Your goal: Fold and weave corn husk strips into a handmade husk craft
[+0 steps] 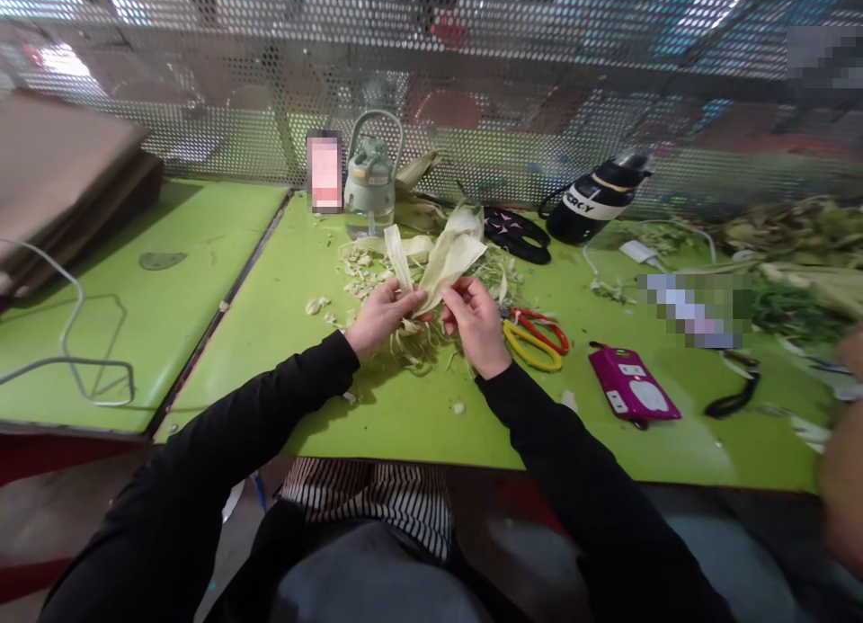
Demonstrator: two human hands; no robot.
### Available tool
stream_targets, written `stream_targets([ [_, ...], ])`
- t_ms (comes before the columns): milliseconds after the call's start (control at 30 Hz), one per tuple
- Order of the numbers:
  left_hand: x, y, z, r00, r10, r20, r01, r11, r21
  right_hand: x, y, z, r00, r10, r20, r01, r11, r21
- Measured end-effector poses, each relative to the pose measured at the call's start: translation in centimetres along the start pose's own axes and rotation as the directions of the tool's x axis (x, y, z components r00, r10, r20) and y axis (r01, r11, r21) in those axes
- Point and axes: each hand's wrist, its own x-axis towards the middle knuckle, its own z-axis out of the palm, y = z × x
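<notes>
Pale corn husks are in both hands above the green table. My left hand (386, 315) is closed, thumb on top, on a narrow husk strip (398, 256) that points up and on the lower edge of a wide corn husk (450, 253). My right hand (475, 322) pinches the right lower edge of that wide husk between thumb and fingers. Husk scraps (368, 277) lie under and around both hands. Close to the right wrist rest scissors (534, 346) with red and yellow handles.
Behind the hands stand a green bottle (369, 187), a phone (324, 171) and a perforated metal screen (235, 111). A black bottle (597, 200) leans back right. A purple case (634, 385) lies right, husk piles (796, 232) beyond it. Brown cardboard (60, 173) sits left. Another person's arm (842, 479) shows at right.
</notes>
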Motion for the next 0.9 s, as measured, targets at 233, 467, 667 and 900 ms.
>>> stream_targets([
  [233,-0.3,0.2,0.1,0.999,-0.046,-0.016,0.045,0.996,-0.073,0.1,0.3,-0.2,1.0,-0.013,0.01,0.012,0.998,0.06],
  [467,-0.3,0.2,0.2,0.999,-0.051,0.007,0.052,0.993,-0.107,0.5,0.5,-0.2,1.0,0.021,0.02,-0.025,0.977,0.212],
  [667,-0.5,-0.5,0.1,0.994,-0.097,0.047,0.103,0.981,-0.162,0.2,0.4,-0.4,1.0,0.011,0.029,-0.014,0.993,0.116],
  [900,-0.4,-0.3,0.1,0.997,-0.043,-0.057,0.035,0.988,-0.148,0.3,0.7,-0.3,1.0,0.0,0.018,-0.002,0.994,0.105],
])
